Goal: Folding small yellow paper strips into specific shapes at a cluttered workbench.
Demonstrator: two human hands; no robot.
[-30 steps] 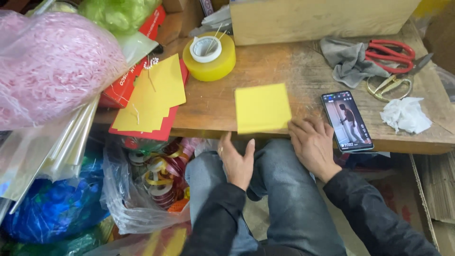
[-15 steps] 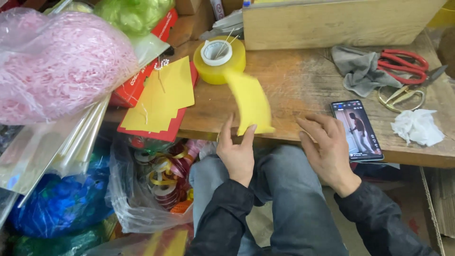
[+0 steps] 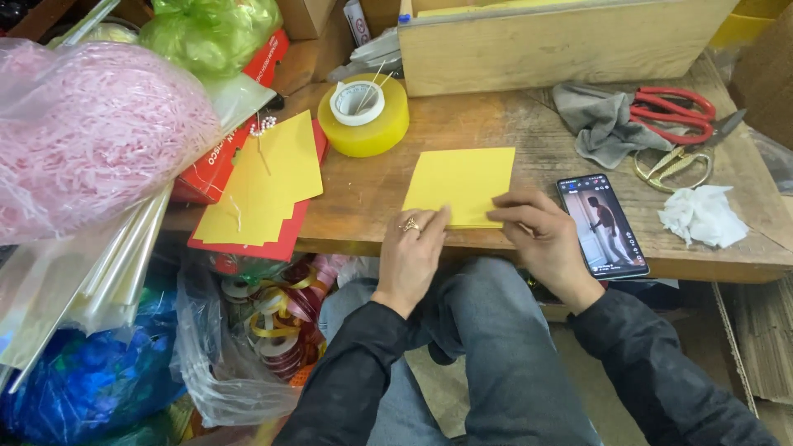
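Yellow paper (image 3: 461,186) lies flat — long axis across the table (image 3: 529,136).

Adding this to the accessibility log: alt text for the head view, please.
A seated person's left hand and right hand press a yellow paper sheet flat on a wooden table. Around it lie a yellow tape roll, a phone, red scissors and a grey cloth.
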